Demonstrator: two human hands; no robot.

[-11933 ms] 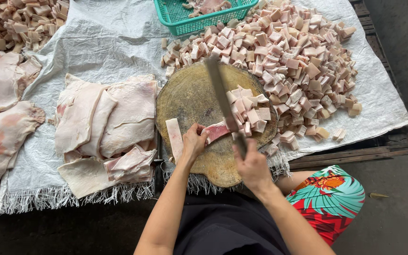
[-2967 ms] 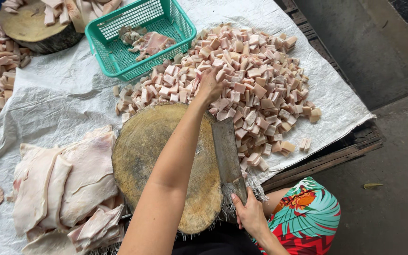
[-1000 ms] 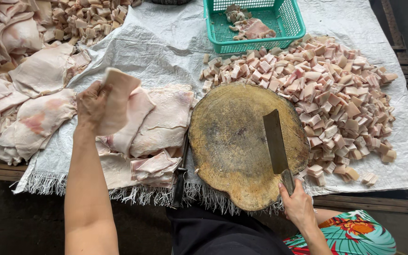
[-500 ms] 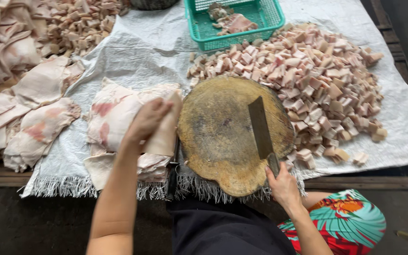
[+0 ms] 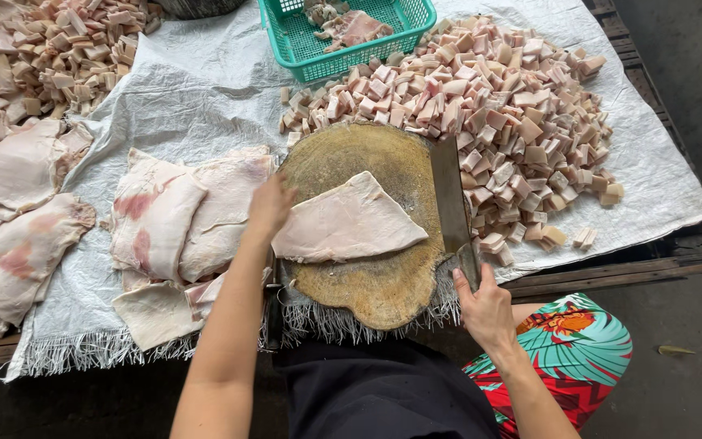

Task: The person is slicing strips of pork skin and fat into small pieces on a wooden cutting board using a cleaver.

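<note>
A pale slab of pork skin [image 5: 349,223] was laid flat on the round chopping block [image 5: 383,284], gripped at its left edge by the left hand [image 5: 270,205]. The cleaver [image 5: 448,195], blade resting on the block's right side, was clasped by the right hand [image 5: 487,307].

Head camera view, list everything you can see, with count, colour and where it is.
Chopping block: one, round, brown wood, centre.
Meat slab: one, pale pink, flat on the block.
Cleaver: one, grey blade, right edge of the block.
Stacked slabs: several, pink-white, left of the block.
More slabs: several, pink, far left.
Cubed meat pile: very many, pink-tan, right and behind the block.
Second cube pile: many, top left.
Basket: one, green, top centre, meat scraps inside.
Sheet: one, white woven, under everything.
Left hand: on the slab's left edge.
Right hand: gripping the cleaver handle.
</note>
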